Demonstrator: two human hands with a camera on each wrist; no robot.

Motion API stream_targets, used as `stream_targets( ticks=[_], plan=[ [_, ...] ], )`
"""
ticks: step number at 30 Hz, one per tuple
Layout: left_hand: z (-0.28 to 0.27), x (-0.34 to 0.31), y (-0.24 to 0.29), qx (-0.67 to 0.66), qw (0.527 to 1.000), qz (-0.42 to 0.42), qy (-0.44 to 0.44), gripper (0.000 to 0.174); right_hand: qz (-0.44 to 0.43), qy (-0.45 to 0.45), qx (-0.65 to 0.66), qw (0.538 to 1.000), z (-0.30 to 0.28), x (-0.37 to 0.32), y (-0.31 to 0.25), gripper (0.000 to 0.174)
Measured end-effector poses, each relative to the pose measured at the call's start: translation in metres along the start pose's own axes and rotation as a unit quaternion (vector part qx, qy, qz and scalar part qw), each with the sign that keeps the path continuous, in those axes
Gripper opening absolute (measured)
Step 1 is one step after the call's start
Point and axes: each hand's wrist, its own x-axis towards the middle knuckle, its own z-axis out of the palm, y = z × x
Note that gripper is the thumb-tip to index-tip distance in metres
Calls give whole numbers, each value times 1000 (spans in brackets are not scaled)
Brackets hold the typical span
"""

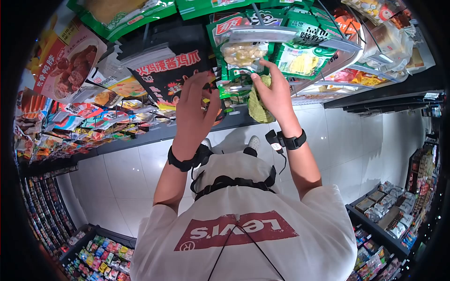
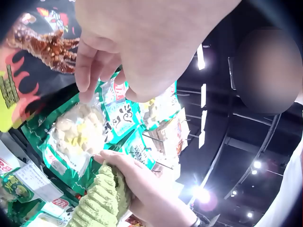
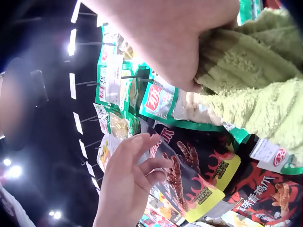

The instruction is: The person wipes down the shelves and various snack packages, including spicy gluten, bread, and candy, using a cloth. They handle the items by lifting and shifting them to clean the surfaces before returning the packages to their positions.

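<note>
Gripping the green cloth (image 1: 258, 110), the right hand (image 1: 277, 95) sets its thumb and fingertip at the green-edged packet (image 1: 243, 52). The left hand (image 1: 193, 112) is open, fingers loosely bent, left of that packet. Farther left hangs the black packet (image 1: 161, 65); floor tiles (image 1: 337, 136) lie below. Step in hand, apparently: steadying the green-edged packet. Next move calls for light fingertip pressure.

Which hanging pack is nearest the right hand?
The green-edged pack with pale contents, at the fingertips of the right hand. The black pack hangs nearer the left hand; the green pack farther right shows yellowish contents.
</note>
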Motion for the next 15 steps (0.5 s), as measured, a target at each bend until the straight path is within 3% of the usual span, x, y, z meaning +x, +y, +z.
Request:
stream_targets(
  ticks=[3, 5, 8, 11, 15],
  plan=[
    [36, 16, 6, 43, 999, -14, 13, 40, -59, -3, 5, 998, -14, 13, 19, 48],
    [51, 25, 15, 60, 997, -39, 13, 44, -39, -18, 28, 999, -22, 18, 22, 48],
    [72, 31, 11, -27, 990, -137, 17, 47, -31, -71, 78, 994, -31, 20, 16, 52],
    [83, 31, 4, -3, 989, -143, 44, 43, -74, -38, 41, 996, -24, 17, 18, 55],
    [89, 32, -19, 1, 988, -152, 26, 41, -57, -23, 39, 997, -15, 14, 16, 62]
  ],
)
